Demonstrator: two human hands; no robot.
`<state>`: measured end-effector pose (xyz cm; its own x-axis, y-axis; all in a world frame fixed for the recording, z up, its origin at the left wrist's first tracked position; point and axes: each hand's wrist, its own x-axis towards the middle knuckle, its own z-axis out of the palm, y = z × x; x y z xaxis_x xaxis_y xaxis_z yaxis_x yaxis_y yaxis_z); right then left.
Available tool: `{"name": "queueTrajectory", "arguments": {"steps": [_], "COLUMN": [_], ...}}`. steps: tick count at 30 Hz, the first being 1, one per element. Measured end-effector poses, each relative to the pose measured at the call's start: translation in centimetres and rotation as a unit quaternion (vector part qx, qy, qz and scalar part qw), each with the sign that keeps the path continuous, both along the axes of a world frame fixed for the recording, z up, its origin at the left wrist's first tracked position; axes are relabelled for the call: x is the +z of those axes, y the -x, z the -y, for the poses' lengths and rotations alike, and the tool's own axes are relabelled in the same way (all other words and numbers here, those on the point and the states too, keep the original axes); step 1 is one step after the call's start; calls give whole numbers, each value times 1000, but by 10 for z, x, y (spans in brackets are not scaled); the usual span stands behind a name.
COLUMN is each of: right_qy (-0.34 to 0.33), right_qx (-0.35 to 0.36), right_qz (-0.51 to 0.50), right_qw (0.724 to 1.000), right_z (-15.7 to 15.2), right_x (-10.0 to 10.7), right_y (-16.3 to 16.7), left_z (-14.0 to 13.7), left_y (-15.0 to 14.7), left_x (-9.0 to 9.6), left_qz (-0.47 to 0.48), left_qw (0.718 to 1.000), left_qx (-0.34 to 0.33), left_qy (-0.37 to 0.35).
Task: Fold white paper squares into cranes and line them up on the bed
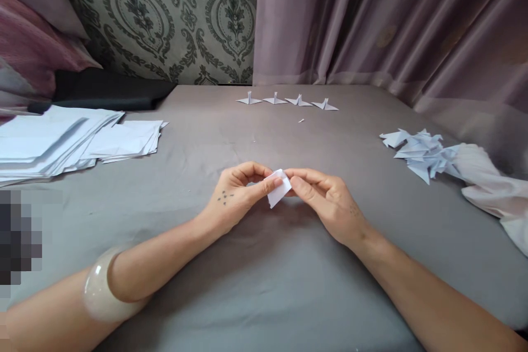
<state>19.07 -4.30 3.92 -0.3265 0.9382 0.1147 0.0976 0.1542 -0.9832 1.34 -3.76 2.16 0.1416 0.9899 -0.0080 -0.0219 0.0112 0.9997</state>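
Between my two hands is a small folded piece of white paper (pixel 277 193), held above the grey cloth surface. My left hand (pixel 241 187) pinches its left side, the thumb lying flat across the paper's face. On the other side, my right hand (pixel 324 195) grips the paper's right edge between thumb and index finger. The fingers behind the paper are partly hidden. A pale bangle (pixel 101 289) circles my left forearm.
Several folded paper cranes (pixel 275 99) stand in a row at the back. Stacked white paper sheets (pixel 49 146) lie at the left beside a black cloth (pixel 111 88). More folded paper pieces (pixel 424 154) are heaped at the right, against a whitish cloth (pixel 487 176).
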Motion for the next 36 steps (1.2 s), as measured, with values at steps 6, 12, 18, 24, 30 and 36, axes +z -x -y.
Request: {"name": "queueTrajectory", "arguments": {"steps": [6, 12, 18, 24, 30, 36], "right_qy": [10, -15, -8, 5, 87, 23], "right_qx": [-20, -29, -35, -56, -49, -116], "right_qz": [-2, 35, 32, 39, -17, 12], "right_qw": [1000, 999, 999, 998, 995, 993], "right_z": [-1, -4, -3, -3, 0, 1], "right_x": [-6, -7, -9, -10, -10, -11], "right_y": [4, 0, -1, 0, 6, 8], "left_z": [2, 2, 3, 1, 2, -1], "left_y": [-2, -3, -1, 0, -5, -5], "left_x": [-1, 1, 8, 8, 1, -6], "left_qz": [8, -15, -78, -52, 59, 80], "left_qw": [1000, 997, 995, 998, 996, 996], "left_qx": [-10, -15, -8, -27, 45, 32], "left_qy": [-4, -67, -66, -13, 48, 33]}}
